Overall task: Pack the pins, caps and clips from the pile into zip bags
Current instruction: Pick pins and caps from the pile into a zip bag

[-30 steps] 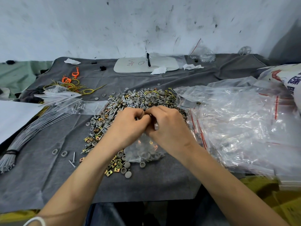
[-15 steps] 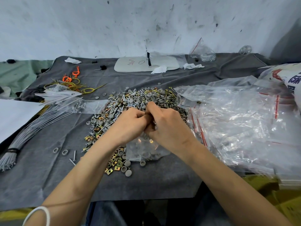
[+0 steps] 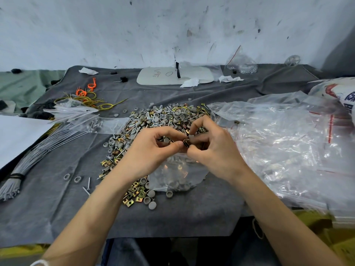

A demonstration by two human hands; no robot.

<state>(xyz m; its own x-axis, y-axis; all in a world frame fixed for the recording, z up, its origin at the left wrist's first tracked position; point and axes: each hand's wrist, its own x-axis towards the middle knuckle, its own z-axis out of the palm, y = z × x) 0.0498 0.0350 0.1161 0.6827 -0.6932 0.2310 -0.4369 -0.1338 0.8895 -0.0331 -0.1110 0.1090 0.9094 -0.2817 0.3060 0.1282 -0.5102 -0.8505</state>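
Clear crinkled zip bag (image 3: 178,175), part-filled with round grey caps (image 3: 179,186), on grey felt cloth (image 3: 57,208), touching the pile (image 3: 163,120) of caps, pins (image 3: 88,183), brass clips (image 3: 134,191). Left hand (image 3: 151,152) and right hand (image 3: 215,152) pinch its mouth.

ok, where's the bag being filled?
Head view, centre: the zip bag sits at the near edge of the pile, its mouth held up between left hand and right hand.

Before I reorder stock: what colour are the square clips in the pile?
The square clips are brassy gold; head view shows them best.
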